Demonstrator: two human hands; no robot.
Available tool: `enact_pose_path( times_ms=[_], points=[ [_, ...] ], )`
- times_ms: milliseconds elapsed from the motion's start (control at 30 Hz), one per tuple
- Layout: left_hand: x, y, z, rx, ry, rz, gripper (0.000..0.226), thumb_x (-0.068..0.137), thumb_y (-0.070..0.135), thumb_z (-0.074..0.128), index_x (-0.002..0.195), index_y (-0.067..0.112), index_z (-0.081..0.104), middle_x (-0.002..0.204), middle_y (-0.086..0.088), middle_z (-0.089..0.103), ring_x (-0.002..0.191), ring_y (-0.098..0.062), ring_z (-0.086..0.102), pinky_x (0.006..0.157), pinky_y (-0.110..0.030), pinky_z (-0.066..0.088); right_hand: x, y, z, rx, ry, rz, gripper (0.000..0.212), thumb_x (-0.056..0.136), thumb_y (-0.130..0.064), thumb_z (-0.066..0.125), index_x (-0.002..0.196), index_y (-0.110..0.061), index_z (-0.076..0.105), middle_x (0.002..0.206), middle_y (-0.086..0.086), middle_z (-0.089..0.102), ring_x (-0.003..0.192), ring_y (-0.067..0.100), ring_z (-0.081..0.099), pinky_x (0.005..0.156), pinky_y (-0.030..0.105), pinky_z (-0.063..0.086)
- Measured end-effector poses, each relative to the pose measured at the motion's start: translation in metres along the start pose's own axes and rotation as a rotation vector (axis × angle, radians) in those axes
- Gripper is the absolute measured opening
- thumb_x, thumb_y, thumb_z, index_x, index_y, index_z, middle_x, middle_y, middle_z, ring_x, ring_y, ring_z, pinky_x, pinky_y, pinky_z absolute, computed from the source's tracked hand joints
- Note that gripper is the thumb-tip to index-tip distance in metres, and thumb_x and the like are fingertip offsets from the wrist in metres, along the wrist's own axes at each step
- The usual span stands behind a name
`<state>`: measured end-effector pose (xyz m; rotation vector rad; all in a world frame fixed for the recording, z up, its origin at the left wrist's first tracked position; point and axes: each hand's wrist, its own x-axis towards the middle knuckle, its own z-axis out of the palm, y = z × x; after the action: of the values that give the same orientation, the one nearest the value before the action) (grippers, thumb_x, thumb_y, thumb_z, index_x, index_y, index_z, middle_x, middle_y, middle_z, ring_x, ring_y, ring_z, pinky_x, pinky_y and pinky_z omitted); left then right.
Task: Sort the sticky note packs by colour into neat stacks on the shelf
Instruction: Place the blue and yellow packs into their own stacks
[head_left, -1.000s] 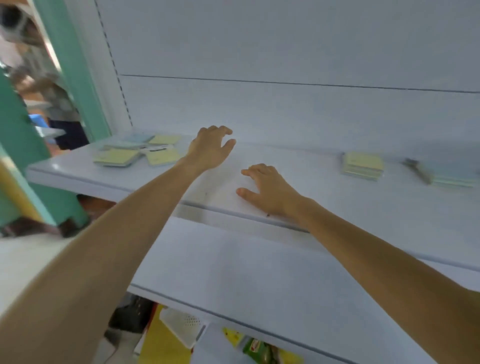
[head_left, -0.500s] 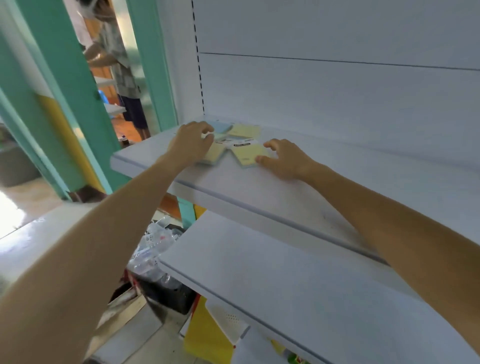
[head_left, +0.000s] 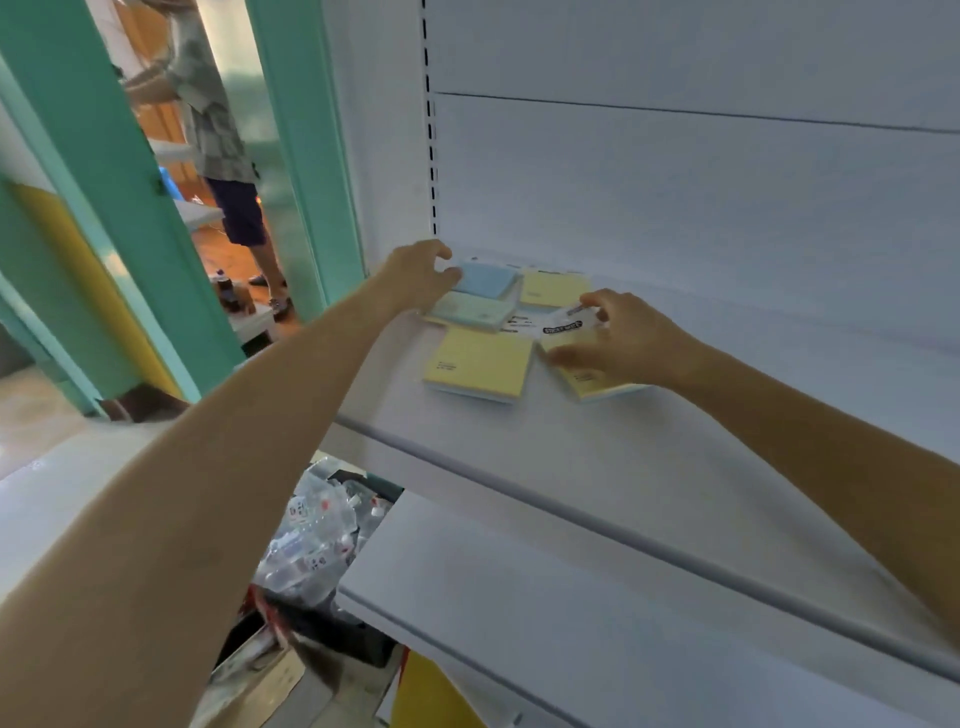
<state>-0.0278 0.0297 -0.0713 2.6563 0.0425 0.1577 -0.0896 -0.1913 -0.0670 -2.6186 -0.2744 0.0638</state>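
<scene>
Hands among sticky note packs at the shelf's left end

Packs lie in a loose cluster at the back left corner of the white shelf (head_left: 597, 467), some overlapping. The left hand (head_left: 415, 275) curls its fingers around the left edge of a blue pack (head_left: 485, 280), which rests partly on a pale green pack (head_left: 470, 312) just in front of it. A yellow pack (head_left: 553, 288) sits to the right of the blue one, near the back wall. Nearer the front edge lies a larger yellow pack (head_left: 480, 364), flat and untouched. The right hand (head_left: 623, 338) pinches a yellow pack with a white label (head_left: 571, 338) between thumb and fingers; its near corner shows below the hand, and whether it is lifted off the shelf cannot be told. Beyond a green doorframe (head_left: 306, 156) at the left stands another person (head_left: 218, 130)
</scene>
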Motion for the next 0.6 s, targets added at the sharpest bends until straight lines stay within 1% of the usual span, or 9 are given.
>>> enact_pose_path(
  times_ms=[33,100,167,267,367,433,500,567,600],
  points=[
    [0.007,0.001,0.001,0.006,-0.048,-0.017,0.053,0.094,0.038,0.045,0.138,0.01,0.038,0.144,-0.016,0.042,0.131,-0.032,0.041,0.107,-0.036,0.034,-0.003,-0.003,0.001,0.002,0.014,0.027,0.079,0.074,-0.046,0.068,0.138,-0.014,0.035,0.139,0.011,0.041,0.125,0.026,0.045,0.093,0.03,0.036],
    [0.018,0.003,0.005,0.063,-0.13,-0.026,0.066,0.091,0.049,0.043,0.142,0.009,0.031,0.147,-0.017,0.038,0.134,-0.034,0.037,0.108,-0.039,0.033,-0.009,-0.004,0.005,-0.072,0.043,0.123,0.082,0.074,-0.056,0.063,0.14,-0.017,0.033,0.14,0.013,0.039,0.129,0.031,0.038,0.102,0.037,0.034],
    [0.027,0.007,0.009,0.109,-0.168,-0.006,0.071,0.089,0.051,0.047,0.141,0.006,0.031,0.147,-0.018,0.038,0.133,-0.035,0.037,0.103,-0.038,0.035,-0.016,-0.005,0.008,-0.191,0.065,0.24,0.082,0.076,-0.064,0.053,0.14,-0.017,0.031,0.139,0.014,0.041,0.13,0.035,0.034,0.104,0.042,0.032],
    [0.037,0.01,0.01,0.06,-0.175,0.063,0.067,0.085,0.039,0.06,0.135,0.002,0.036,0.14,-0.019,0.044,0.127,-0.034,0.043,0.091,-0.035,0.038,-0.024,-0.009,0.014,-0.199,0.109,0.304,0.076,0.079,-0.062,0.052,0.137,-0.018,0.033,0.135,0.014,0.046,0.126,0.033,0.04,0.1,0.041,0.035],
    [0.044,0.009,0.006,-0.071,-0.162,0.079,0.066,0.08,0.025,0.068,0.136,0.007,0.036,0.14,-0.018,0.04,0.127,-0.032,0.042,0.096,-0.035,0.039,-0.03,-0.015,0.013,-0.029,0.207,0.318,0.071,0.078,-0.047,0.063,0.138,-0.023,0.032,0.138,0.012,0.032,0.121,0.031,0.047,0.099,0.038,0.038],
    [0.045,0.012,0.003,-0.169,-0.14,0.084,0.062,0.082,0.01,0.062,0.139,0.013,0.035,0.143,-0.019,0.031,0.128,-0.032,0.038,0.1,-0.032,0.037,-0.034,-0.017,0.013,0.034,0.272,0.31,0.067,0.079,-0.039,0.065,0.137,-0.024,0.034,0.137,0.011,0.026,0.118,0.029,0.048,0.098,0.034,0.038],
    [0.044,0.016,0.003,-0.262,-0.117,0.098,0.057,0.086,0.0,0.047,0.139,0.015,0.036,0.143,-0.021,0.025,0.126,-0.033,0.04,0.101,-0.029,0.037,-0.036,-0.016,0.015,0.103,0.321,0.307,0.062,0.082,-0.036,0.064,0.135,-0.022,0.037,0.137,0.01,0.025,0.119,0.025,0.047,0.097,0.029,0.036],
    [0.043,0.017,0.003,-0.374,-0.069,0.104,0.054,0.086,-0.004,0.038,0.137,0.015,0.041,0.141,-0.02,0.026,0.12,-0.036,0.045,0.098,-0.031,0.04,-0.035,-0.012,0.017,0.216,0.367,0.326,0.057,0.084,-0.034,0.061,0.134,-0.02,0.039,0.137,0.011,0.029,0.115,0.024,0.051,0.097,0.03,0.039],
    [0.045,0.016,0.004,-0.426,-0.031,0.11,0.055,0.085,-0.005,0.036,0.135,0.016,0.044,0.139,-0.019,0.031,0.118,-0.036,0.047,0.095,-0.033,0.043,-0.035,-0.008,0.018,0.277,0.395,0.335,0.053,0.085,-0.032,0.058,0.134,-0.02,0.04,0.135,0.011,0.035,0.109,0.025,0.055,0.092,0.029,0.044]
  ],
)
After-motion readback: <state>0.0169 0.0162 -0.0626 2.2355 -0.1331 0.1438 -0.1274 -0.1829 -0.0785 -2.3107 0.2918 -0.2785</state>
